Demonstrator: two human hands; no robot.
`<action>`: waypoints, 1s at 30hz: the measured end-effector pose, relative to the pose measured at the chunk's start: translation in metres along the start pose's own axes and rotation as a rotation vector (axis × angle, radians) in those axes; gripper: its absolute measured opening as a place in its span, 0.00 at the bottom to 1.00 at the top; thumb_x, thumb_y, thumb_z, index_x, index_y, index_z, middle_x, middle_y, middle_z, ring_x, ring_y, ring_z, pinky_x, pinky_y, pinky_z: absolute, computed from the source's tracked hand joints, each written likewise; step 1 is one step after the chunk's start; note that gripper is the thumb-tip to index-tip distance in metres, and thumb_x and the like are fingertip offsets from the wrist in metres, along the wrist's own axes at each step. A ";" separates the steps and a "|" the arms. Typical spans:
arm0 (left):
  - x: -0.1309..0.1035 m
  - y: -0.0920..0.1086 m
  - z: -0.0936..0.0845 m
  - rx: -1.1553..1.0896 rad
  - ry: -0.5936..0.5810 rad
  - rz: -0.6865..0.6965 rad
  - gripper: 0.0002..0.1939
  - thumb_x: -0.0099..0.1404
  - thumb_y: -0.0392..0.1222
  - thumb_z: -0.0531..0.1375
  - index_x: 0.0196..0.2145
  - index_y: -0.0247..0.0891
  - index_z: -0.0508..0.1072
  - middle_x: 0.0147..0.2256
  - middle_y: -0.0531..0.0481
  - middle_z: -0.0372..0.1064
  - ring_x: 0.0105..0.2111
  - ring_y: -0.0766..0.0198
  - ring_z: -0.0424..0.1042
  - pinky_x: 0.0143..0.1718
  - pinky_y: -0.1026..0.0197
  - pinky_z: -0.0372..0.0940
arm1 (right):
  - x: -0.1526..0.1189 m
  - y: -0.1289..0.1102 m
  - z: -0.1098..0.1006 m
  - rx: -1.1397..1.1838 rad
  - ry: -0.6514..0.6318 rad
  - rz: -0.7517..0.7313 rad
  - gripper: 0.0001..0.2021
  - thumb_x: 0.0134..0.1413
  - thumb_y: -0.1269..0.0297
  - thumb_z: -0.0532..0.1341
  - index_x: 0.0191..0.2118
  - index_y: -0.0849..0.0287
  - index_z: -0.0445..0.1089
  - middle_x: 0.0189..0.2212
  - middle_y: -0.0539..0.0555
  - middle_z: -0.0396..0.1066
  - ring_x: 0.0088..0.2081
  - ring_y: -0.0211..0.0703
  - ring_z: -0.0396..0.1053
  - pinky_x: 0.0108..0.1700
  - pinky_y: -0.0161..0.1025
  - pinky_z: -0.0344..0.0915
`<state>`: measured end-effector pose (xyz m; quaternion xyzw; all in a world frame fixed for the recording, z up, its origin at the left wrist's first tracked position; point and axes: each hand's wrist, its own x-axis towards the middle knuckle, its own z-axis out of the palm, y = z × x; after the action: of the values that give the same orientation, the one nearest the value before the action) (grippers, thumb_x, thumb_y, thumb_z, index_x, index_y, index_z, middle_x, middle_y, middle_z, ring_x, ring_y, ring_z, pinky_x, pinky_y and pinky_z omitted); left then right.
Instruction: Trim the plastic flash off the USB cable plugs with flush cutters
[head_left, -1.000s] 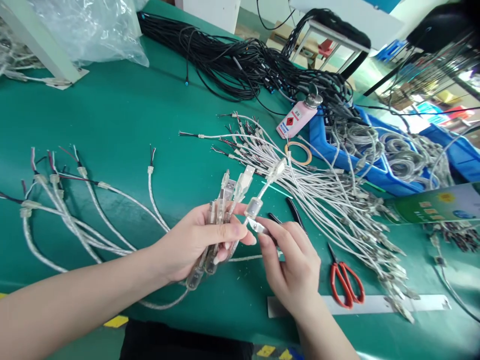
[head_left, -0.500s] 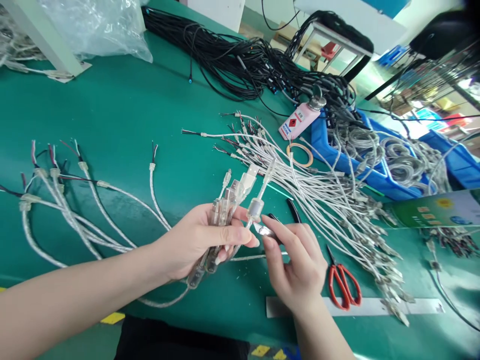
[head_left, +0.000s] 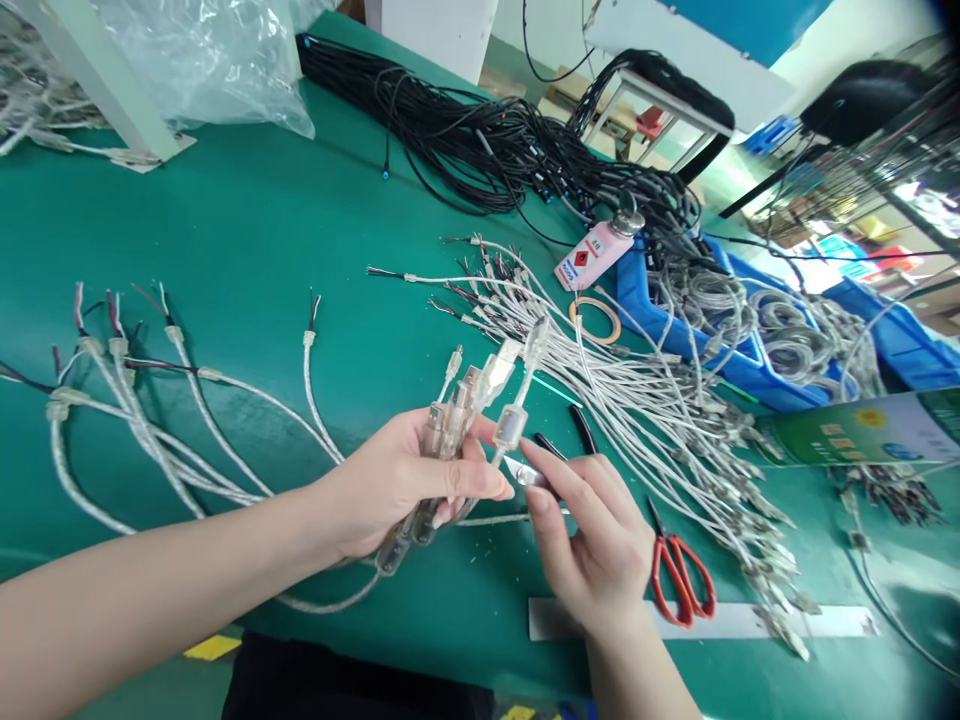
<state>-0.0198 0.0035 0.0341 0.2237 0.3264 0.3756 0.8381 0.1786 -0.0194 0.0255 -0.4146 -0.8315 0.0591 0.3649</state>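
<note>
Several clear-jacketed cables with USB plugs [head_left: 459, 402] are bunched in my left hand [head_left: 409, 480], whose fingers close round them. One cable in that hand has a translucent cylindrical block [head_left: 511, 427] and stands up at the right of the bunch. My right hand [head_left: 592, 530] pinches a small knife [head_left: 531, 474] with a metal blade. Its tip lies close beside the cable just below the block; whether it touches cannot be made out. From the held bunch, cables [head_left: 217, 455] run left and end in bare coloured wires.
A pile of white cables [head_left: 637, 420] spreads to the right, with red-handled scissors [head_left: 681, 580] and a metal ruler [head_left: 750, 620] near it. Behind are a pink bottle [head_left: 596, 255], a tape ring [head_left: 595, 321], blue bins [head_left: 637, 290] and black cables [head_left: 450, 135].
The view has shifted slightly. The knife blade sits a little farther from the block along the cable, and both hands keep their holds.
</note>
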 end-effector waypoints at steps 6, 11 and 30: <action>-0.002 0.002 0.000 -0.001 0.043 -0.012 0.23 0.43 0.40 0.77 0.32 0.37 0.69 0.19 0.59 0.65 0.16 0.73 0.60 0.18 0.69 0.54 | -0.002 0.001 -0.011 -0.052 -0.009 -0.032 0.20 0.60 0.76 0.61 0.57 0.61 0.69 0.29 0.52 0.67 0.28 0.38 0.63 0.31 0.38 0.63; 0.000 0.002 -0.001 -0.004 -0.015 -0.029 0.22 0.48 0.43 0.76 0.36 0.34 0.73 0.22 0.53 0.72 0.16 0.74 0.61 0.18 0.71 0.54 | -0.002 -0.001 -0.005 0.028 -0.018 -0.011 0.15 0.63 0.73 0.59 0.54 0.63 0.69 0.30 0.54 0.67 0.30 0.38 0.64 0.31 0.37 0.63; -0.001 -0.003 -0.002 -0.018 -0.086 -0.058 0.16 0.53 0.40 0.73 0.40 0.37 0.80 0.25 0.48 0.76 0.17 0.75 0.60 0.19 0.72 0.55 | -0.004 0.003 0.013 -0.048 0.126 0.057 0.07 0.61 0.74 0.61 0.45 0.61 0.70 0.32 0.55 0.71 0.34 0.41 0.67 0.35 0.39 0.65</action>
<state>-0.0201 0.0009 0.0311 0.2223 0.2931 0.3442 0.8638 0.1742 -0.0178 0.0124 -0.4496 -0.7961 0.0233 0.4044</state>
